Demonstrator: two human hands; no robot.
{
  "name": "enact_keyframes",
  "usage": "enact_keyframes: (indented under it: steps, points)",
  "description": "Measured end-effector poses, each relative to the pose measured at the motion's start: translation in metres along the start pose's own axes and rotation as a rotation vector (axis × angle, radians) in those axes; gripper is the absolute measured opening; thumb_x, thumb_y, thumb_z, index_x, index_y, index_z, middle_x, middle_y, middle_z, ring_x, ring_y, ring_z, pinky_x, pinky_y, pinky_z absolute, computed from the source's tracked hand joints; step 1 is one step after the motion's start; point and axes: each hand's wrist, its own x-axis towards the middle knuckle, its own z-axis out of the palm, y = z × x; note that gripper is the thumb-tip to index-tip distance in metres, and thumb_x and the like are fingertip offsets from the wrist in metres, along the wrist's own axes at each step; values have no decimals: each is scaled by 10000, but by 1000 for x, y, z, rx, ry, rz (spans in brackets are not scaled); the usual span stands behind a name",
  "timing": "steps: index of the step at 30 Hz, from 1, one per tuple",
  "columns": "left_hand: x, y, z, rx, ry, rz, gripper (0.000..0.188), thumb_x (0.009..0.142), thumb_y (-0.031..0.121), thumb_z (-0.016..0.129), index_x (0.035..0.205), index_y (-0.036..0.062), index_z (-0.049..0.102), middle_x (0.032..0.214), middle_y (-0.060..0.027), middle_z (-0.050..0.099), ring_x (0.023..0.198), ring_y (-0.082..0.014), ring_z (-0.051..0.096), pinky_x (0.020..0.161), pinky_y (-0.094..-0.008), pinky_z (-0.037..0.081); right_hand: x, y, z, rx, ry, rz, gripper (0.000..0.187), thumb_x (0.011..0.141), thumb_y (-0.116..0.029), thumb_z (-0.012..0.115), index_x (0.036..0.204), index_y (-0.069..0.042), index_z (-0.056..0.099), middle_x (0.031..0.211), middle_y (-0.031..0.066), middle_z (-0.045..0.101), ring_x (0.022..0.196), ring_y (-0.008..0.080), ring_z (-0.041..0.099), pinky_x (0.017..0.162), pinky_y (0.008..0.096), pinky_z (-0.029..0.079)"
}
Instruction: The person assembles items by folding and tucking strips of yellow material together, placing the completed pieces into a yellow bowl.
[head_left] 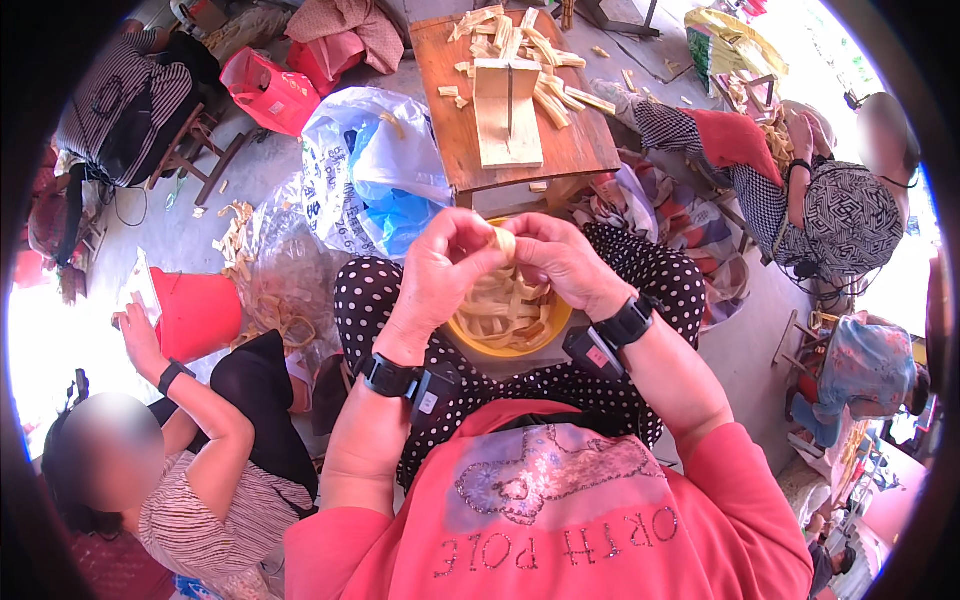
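My left hand (440, 265) and my right hand (568, 262) meet in front of me, thumbs and fingers pinched together. Between their fingertips is a small pale yellow strip (503, 241), bent over on itself; my fingers cover most of it. Just below my hands, a yellow basin (558, 326) sits between my knees. In it lie several similar pale strips (508, 318), loosely heaped and partly hidden by my hands.
Ahead stands a wooden table (437, 125) bearing a slotted wooden block (508, 150) and piled pale strips (515, 45). Plastic bags (375, 150) crowd its left side. A red bucket (200, 315) stands farther left. Other people sit working on both sides.
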Motion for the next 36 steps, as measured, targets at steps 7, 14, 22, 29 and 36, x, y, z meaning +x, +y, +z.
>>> enact_keyframes:
  steps: [7,14,22,29,36]
  points:
    - [11,-4,5,276,-137,173,303,1061,3,999,1333,84,896,1242,45,760,1095,-87,746,993,-275,630,22,7,-14,-10,-127,112,324,1244,-244,860,1489,-43,790,1251,-21,814,1057,43,757,895,244,624]
    - [10,-18,-4,-36,45,0,193,1201,58,872,1388,13,858,1256,-44,874,1080,-128,836,979,-308,704,24,-2,9,-194,72,-29,247,1231,-236,887,1306,-10,819,1160,-5,832,1017,93,763,910,289,640]
    - [20,-29,-19,172,47,-97,115,1204,22,829,1311,-5,860,1157,-44,901,996,-115,851,910,-315,721,28,13,13,-609,188,-373,241,1230,-186,846,1326,31,804,1151,85,867,1031,116,769,934,359,663]
    - [16,-16,-45,115,132,-110,75,1185,-19,815,1251,-4,847,1122,-46,891,962,-126,858,911,-316,732,-5,-41,-8,-671,100,-226,242,1215,-185,865,1213,57,872,956,17,814,924,75,691,835,334,613]
    - [30,23,-43,105,-129,-76,265,1285,158,759,1471,-14,835,1159,-34,892,1059,-159,877,993,-354,726,-10,-48,-2,-791,119,-297,177,1189,-143,889,1205,29,853,982,76,852,902,117,719,866,365,633]
